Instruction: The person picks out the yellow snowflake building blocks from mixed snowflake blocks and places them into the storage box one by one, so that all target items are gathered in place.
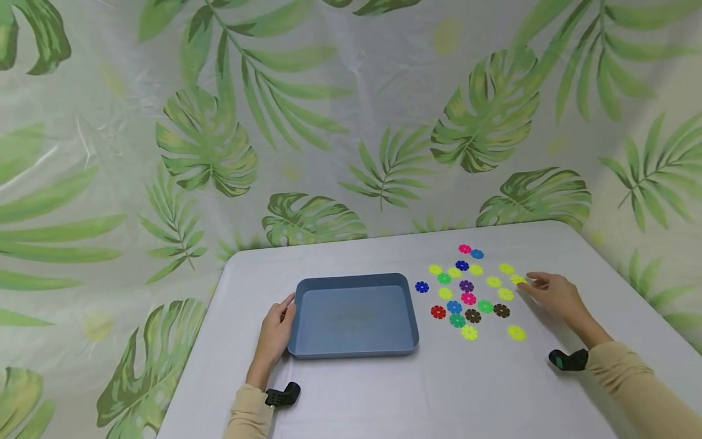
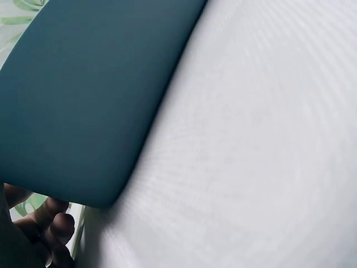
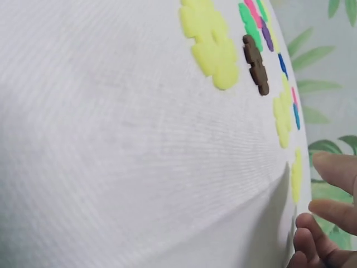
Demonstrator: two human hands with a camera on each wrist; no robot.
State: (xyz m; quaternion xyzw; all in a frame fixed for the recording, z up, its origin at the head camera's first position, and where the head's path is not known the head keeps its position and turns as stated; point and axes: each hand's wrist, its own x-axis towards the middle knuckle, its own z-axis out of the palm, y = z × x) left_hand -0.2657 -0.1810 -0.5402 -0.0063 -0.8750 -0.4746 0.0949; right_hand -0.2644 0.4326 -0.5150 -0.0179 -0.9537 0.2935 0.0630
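My left hand [image 1: 273, 336] grips the left side of a blue-grey rectangular tray [image 1: 353, 317], which lies on the table. The left wrist view shows curled fingers [image 2: 58, 226] by the tray's edge, with part of the hand hidden under the rim. My right hand [image 1: 556, 300] hovers at the right of a spread of colourful notched plastic discs. Its thumb and forefinger are apart with nothing between them in the right wrist view. Right by those fingertips is a yellow disc [image 1: 517, 280]. Another yellow disc [image 1: 506, 294] lies just below it.
Several other discs lie flat right of the tray, including a red disc [image 1: 438, 312], a purple disc [image 1: 466, 286] and a brown disc [image 1: 501, 311]. They rest on a white-covered table [image 1: 351, 396]. A leaf-patterned curtain [image 1: 384, 91] hangs behind the table's far edge.
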